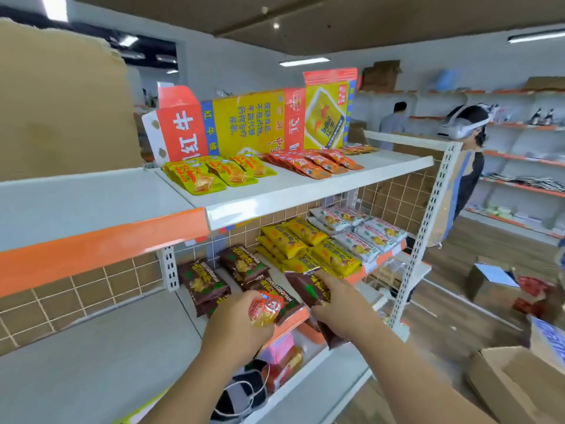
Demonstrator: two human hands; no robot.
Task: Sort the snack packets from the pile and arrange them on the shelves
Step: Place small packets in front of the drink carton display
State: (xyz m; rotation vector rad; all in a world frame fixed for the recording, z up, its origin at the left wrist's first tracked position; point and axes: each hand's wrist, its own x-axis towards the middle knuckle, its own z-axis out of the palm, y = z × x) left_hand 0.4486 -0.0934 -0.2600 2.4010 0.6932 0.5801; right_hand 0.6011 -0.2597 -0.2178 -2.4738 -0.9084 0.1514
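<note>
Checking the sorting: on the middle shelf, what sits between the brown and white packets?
Stacked yellow packets fill that stretch, shown in the head view.

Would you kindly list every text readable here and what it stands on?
"红牛": blue stripe on the flattened carton, top shelf.
"3L": the carton's red stripe.
"保健食品不是药物,不能代替药物治疗疾病": its yellow panel.
Too blurred or hidden: the carton's large white characters, print on the shelved packets, the orange packet in the left hand, the brown packet in the right hand.

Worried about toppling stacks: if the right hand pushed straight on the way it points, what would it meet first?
Probably the yellow packets just beyond the brown packet the right hand grips, though depth is unclear.
</note>
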